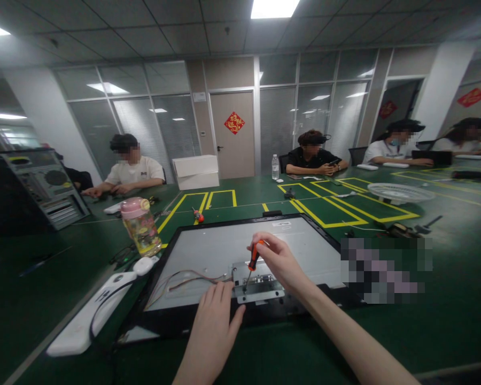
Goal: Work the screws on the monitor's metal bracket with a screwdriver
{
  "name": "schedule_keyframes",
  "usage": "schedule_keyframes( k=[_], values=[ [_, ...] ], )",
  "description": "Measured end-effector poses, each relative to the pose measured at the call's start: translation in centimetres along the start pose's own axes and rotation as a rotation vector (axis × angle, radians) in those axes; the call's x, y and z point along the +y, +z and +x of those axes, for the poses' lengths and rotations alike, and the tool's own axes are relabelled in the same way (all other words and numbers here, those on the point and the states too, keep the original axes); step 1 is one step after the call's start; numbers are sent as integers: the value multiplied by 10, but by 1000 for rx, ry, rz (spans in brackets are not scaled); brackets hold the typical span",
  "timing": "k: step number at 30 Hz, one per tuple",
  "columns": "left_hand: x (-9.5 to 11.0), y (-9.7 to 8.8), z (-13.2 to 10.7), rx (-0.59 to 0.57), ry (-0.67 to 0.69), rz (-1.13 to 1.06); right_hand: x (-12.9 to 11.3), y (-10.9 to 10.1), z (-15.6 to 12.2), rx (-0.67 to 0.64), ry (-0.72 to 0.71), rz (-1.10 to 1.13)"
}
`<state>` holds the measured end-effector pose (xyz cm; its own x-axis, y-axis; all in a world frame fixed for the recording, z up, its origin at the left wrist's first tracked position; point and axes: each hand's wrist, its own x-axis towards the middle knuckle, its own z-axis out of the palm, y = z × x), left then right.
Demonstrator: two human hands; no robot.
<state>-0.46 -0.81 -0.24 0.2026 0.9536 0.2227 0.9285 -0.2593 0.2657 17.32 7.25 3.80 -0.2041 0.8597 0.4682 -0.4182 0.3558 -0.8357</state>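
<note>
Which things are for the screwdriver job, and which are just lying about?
In the job: screwdriver, in the right hand; metal bracket, beside the left hand; flat panel underneath.

Seemingly lying about: pink-lidded bottle; white box; water bottle; computer case.

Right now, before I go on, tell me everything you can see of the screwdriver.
The screwdriver has a thick orange-and-black handle, plastic by its look, and a thin, metallic-looking shaft. The right hand grips the handle near its top. It stands steeply, its top leaning towards the right, with the shaft pointing down at the left part of the metal bracket on the flat panel. Whether the tip sits in a screw is too small to tell.
</note>
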Motion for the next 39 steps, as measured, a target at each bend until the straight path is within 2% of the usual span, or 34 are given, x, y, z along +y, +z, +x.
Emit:
schedule_keyframes(
  k=[7,14,21,29,36,39],
  values=[
    [-1,0,0,14,1,13,-1,0,-1,-93,20,38],
    [1,-1,0,4,0,1,-2,4,-1,-74,34,115],
    [0,2,1,-1,-9,5,-3,1,-2,-150,101,139],
    [3,-3,0,-21,-5,11,-4,5,-3,-101,52,131],
    [5,-6,2,-39,-21,19,-7,6,-2,-124,90,150],
    [5,-6,2,-36,-17,15,-6,8,-2,-92,55,124]
  ],
)
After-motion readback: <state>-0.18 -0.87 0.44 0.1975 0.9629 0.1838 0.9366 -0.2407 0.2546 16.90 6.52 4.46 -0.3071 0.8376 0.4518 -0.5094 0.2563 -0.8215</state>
